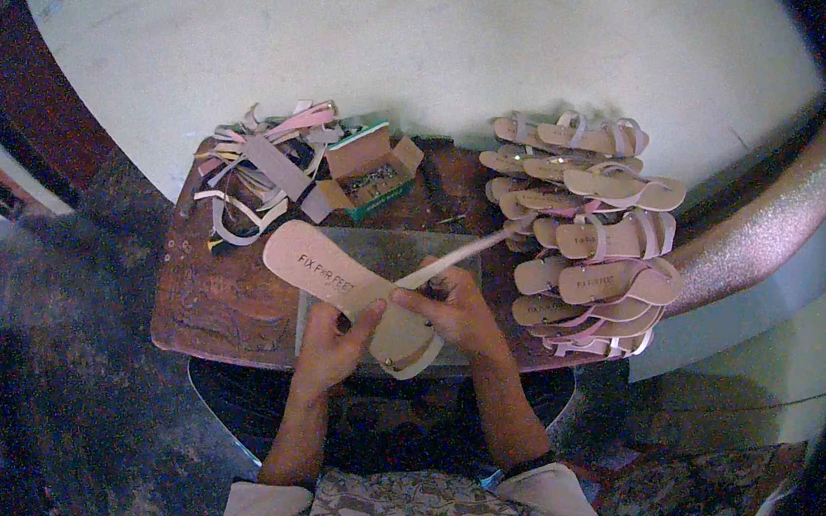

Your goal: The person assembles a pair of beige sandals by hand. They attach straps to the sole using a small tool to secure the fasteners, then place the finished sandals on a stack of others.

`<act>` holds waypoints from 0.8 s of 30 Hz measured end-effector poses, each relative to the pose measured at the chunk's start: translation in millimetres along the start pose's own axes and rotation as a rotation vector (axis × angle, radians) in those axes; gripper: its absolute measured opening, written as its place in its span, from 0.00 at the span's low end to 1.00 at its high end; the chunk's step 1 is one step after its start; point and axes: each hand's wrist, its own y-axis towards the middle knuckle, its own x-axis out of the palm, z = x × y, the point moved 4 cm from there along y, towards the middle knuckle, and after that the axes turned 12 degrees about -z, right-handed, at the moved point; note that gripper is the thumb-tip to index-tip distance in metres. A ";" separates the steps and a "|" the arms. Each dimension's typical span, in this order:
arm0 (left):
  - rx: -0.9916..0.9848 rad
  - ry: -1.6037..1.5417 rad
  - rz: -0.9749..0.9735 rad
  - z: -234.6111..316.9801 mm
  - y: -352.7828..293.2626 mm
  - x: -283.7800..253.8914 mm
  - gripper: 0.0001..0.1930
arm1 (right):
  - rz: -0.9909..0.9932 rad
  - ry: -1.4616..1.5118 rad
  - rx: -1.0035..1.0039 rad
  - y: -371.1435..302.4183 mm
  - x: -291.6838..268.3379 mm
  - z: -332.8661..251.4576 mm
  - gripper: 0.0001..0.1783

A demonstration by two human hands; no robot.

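Observation:
A tan sandal (pixel 309 258) is held tilted over the near part of the table, heel end up to the left and toe end toward me. My left hand (pixel 330 346) is closed around its left edge, thumb on the footbed. With thumb and fingers my right hand (pixel 453 312) grips the sandal's right side, where a pale loose strap (pixel 467 251) sticks out up to the right. Another strap crosses near the toe, with a small shiny stud on it. Fingers beneath the sole are hidden. Under my hands lies a greyish flat sheet (pixel 372 245).
The dark brown wooden table (pixel 209 312) has a heap of straps (pixel 270 167) at its back left. Beside it stands an opened green cardboard box (pixel 382 196) with small metal pieces. Stacked sandals (pixel 595 240) fill the right side. A pale wall (pixel 432 37) rises behind.

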 end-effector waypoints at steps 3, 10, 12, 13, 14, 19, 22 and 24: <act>-0.041 -0.024 0.016 -8.1 -1.6 -5.9 0.12 | 0.006 0.101 -0.024 -2.1 -2.2 -20.0 0.15; 0.136 0.036 0.394 -25.3 6.7 -24.3 0.13 | -0.134 0.359 -0.354 -16.0 -11.6 -44.2 0.30; 0.172 -0.086 0.522 -20.2 12.3 -22.0 0.13 | -0.182 0.374 -0.294 -20.5 5.2 -53.8 0.28; 0.191 -0.149 0.584 -16.4 14.2 -20.9 0.13 | -0.193 0.358 -0.258 -23.3 12.9 -59.1 0.27; 0.187 -0.208 0.596 -13.7 16.6 -19.2 0.14 | -0.179 0.302 -0.214 -26.6 19.7 -64.1 0.24; 0.185 -0.624 0.575 -7.8 17.7 -8.8 0.16 | -0.039 0.475 -0.083 -26.0 50.0 -37.2 0.10; 0.223 -0.790 0.544 -7.8 14.0 1.0 0.17 | 0.022 0.181 -0.189 -23.4 51.0 -16.7 0.08; 0.251 -0.868 0.515 3.0 13.5 13.1 0.18 | 0.182 0.024 -0.328 -23.8 49.1 -14.3 0.08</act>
